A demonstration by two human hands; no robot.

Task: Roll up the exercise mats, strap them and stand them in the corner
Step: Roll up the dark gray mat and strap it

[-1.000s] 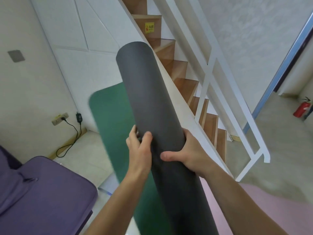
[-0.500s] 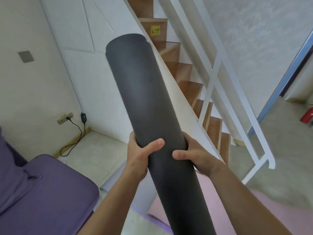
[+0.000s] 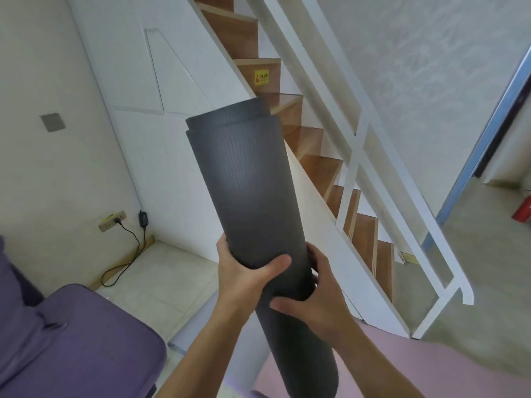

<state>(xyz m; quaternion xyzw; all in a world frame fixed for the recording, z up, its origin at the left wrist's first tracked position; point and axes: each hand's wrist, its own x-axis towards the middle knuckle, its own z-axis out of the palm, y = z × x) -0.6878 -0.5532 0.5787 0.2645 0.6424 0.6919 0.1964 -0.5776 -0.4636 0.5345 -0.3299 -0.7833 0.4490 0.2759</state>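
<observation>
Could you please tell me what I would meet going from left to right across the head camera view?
Purple sofa → wall socket → left hand → rolled grey mat → right hand → wooden stairs → red fire extinguisher.

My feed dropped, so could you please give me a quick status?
Grip: left hand and right hand both on rolled grey mat. Mat tilted, no strap showing. At left, purple sofa; cable on floor.
</observation>
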